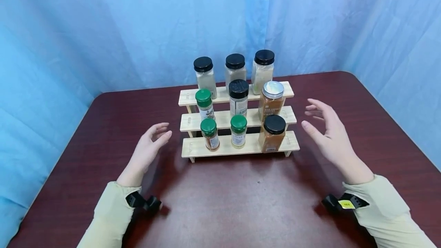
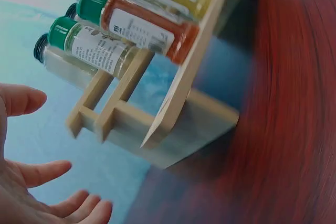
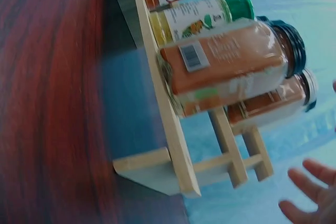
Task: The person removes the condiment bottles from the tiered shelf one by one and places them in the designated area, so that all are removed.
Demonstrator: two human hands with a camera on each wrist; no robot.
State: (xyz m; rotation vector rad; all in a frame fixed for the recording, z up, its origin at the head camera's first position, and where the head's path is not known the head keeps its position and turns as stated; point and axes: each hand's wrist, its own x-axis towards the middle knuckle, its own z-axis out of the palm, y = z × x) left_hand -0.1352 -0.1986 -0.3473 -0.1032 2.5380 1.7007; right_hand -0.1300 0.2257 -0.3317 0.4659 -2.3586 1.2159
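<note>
A pale wooden three-step rack (image 1: 193, 149) stands on the table with several spice jars on it. On the front step are a green-capped jar of reddish spice (image 1: 211, 137), a green-capped jar of yellowish spice (image 1: 238, 135) and a larger black-lidded jar of orange-brown powder (image 1: 272, 139). My left hand (image 1: 146, 150) hovers at the rack's left, fingers loosely bent and holding nothing. At the rack's right is my right hand (image 1: 330, 137), fingers spread, thumb toward the rack, also holding nothing. Both hands stay apart from the rack in the wrist views.
The middle step bears a green-capped jar (image 1: 204, 104), a black-capped jar (image 1: 239, 97) and a silver-lidded jar (image 1: 271, 100). Three black-lidded jars, one at the right (image 1: 263, 72), line the top step. Blue curtains (image 1: 155, 30) hang behind the dark red table (image 1: 224, 202).
</note>
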